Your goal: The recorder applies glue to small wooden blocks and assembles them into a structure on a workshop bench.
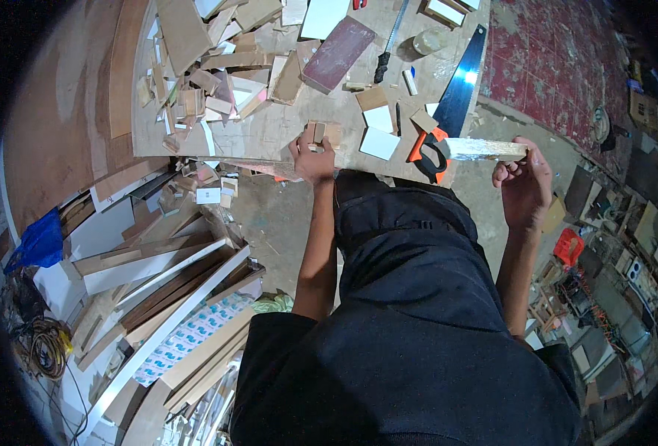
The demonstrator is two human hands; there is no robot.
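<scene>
My left hand (315, 160) is closed on a small brown wooden block (321, 132) resting on the worktable near its front edge. Off the table's right corner, my right hand (528, 182) grips the end of a pale wooden strip (485, 149), whose middle looks whitish and shiny. The strip's other end reaches the orange and black handle of a handsaw (459, 97); I cannot tell whether they touch. Between my hands lie white and tan board pieces (378, 143) and a thin black pen-like stick (398, 119).
Wood offcuts (232, 82) pile up on the table's left half, beside a dark red board (338, 53). A narrow saw blade with a black grip (382, 67) and a round translucent container (428, 42) stand farther back. Long planks (180, 297) lean at lower left; clutter lines the right.
</scene>
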